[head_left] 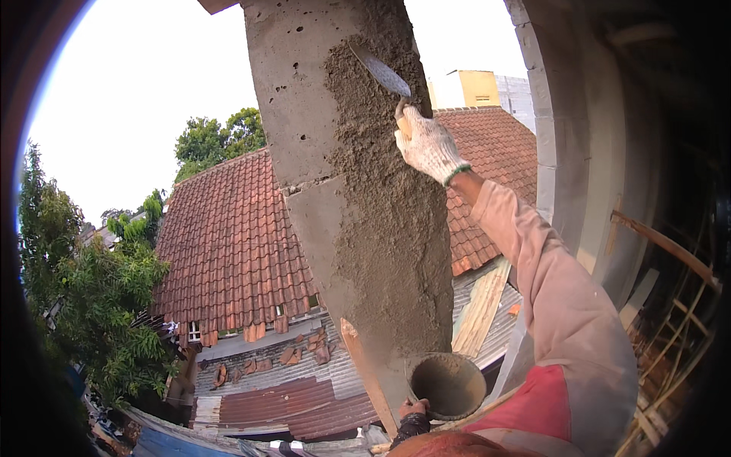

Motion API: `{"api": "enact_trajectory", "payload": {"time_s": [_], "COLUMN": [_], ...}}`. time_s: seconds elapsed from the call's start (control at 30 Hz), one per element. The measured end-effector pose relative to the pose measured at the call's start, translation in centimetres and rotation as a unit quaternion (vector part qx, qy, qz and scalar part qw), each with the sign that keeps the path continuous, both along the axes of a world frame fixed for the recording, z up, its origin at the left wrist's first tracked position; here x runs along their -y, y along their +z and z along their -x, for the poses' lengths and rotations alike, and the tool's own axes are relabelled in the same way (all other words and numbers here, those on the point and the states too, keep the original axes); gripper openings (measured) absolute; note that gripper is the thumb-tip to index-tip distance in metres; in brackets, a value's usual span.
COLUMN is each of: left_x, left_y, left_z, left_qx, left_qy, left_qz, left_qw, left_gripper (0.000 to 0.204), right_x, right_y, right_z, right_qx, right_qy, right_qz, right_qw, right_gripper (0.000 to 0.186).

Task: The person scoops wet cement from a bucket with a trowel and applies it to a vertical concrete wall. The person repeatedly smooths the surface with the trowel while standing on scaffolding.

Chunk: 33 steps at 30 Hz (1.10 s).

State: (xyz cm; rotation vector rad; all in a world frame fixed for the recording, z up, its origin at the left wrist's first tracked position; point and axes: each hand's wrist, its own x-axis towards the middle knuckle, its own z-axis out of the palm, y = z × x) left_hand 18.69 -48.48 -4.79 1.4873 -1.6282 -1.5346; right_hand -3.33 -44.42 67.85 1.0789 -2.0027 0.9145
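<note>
My right hand (429,145), in a white knitted glove with a green cuff edge, grips a trowel (382,74) by its handle. The metal blade lies against wet grey mortar (373,129) high on a concrete column (293,99). Rough mortar covers the right part of that face from the top down to near the bucket; the left strip is bare concrete with small holes. Low down, my left hand (413,407) has its fingers closed on the rim of a dark round bucket (448,385). The bucket tilts toward the column's foot, and its inside looks mortar-stained.
Behind the column a red tiled roof (228,236) slopes down to corrugated metal sheets (304,404) with broken tiles on them. A wooden board (365,373) leans along the column's lower left. Trees (99,305) stand left; a block wall edge (544,114) and bamboo poles (678,327) are right.
</note>
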Motion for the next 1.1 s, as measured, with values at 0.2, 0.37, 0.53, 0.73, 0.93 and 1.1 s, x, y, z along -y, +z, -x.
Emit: {"api": "enact_trajectory", "payload": {"time_s": [0.2, 0.37, 0.53, 0.73, 0.93, 1.1], "left_x": [-3.7, -3.4, -0.7, 0.4, -1.0, -1.5], "left_y": [10.8, 12.8, 6.6, 10.0, 14.5, 15.4], "left_z": [-0.7, -0.5, 2.6, 1.5, 1.6, 2.8], "left_qx": [0.047, 0.039, -0.11, -0.188, -0.133, -0.166], "left_qy": [-0.103, -0.122, -0.251, -0.294, -0.251, -0.249], "left_qz": [0.035, 0.073, 0.078, 0.063, 0.165, 0.173], "left_qw": [0.993, 0.989, 0.958, 0.935, 0.945, 0.938], "left_gripper": [0.039, 0.046, 0.069, 0.052, 0.058, 0.051], "right_x": [-15.6, -23.3, -17.7, -20.1, -21.7, -21.0], "right_y": [-33.2, -37.5, -47.7, -45.9, -53.8, -53.1], "right_z": [-5.1, -3.7, -5.1, -7.1, -8.4, -4.9], "right_qx": [0.172, 0.459, 0.298, 0.187, 0.153, 0.182], "right_qy": [0.219, 0.168, 0.081, 0.125, 0.173, 0.087], "right_qz": [-0.146, -0.516, -0.565, -0.552, -0.542, -0.407], "right_qw": [0.949, 0.704, 0.765, 0.803, 0.808, 0.891], "right_gripper": [0.038, 0.034, 0.033, 0.03, 0.024, 0.028]}}
